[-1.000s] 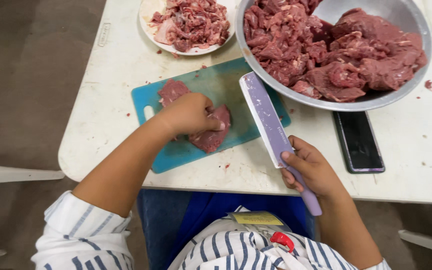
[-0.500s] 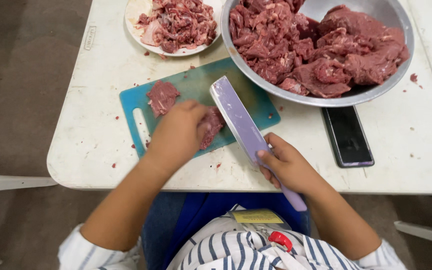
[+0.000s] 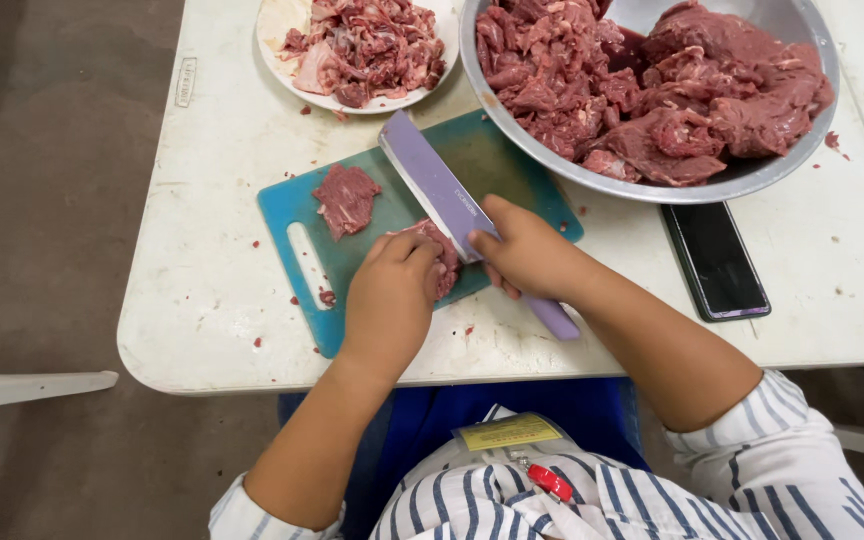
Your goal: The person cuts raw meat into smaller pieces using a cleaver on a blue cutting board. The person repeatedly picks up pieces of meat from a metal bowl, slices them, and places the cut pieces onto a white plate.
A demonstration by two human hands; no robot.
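So I'm looking down at a scuffed white surface [image 3: 212, 260], with a big round steel bowl [image 3: 752, 175] piled with raw red meat chunks up top right. Next to it sits a white plate [image 3: 282, 60] of trimmed scraps. Front and centre is the teal plastic cutting board [image 3: 302, 215]. My right hand [image 3: 527, 255] is clenched round the handle of a lilac cleaver [image 3: 432, 185], blade edge down on the board. My left hand [image 3: 392, 295] presses fingers down on a slab of raw meat [image 3: 442, 250] beside the blade. A smaller meat piece [image 3: 345, 198] lies further left, black phone [image 3: 714, 260] off right

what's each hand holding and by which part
The right hand grips the purple cleaver by its handle. The left hand presses down on a piece of raw meat, fingers on top.
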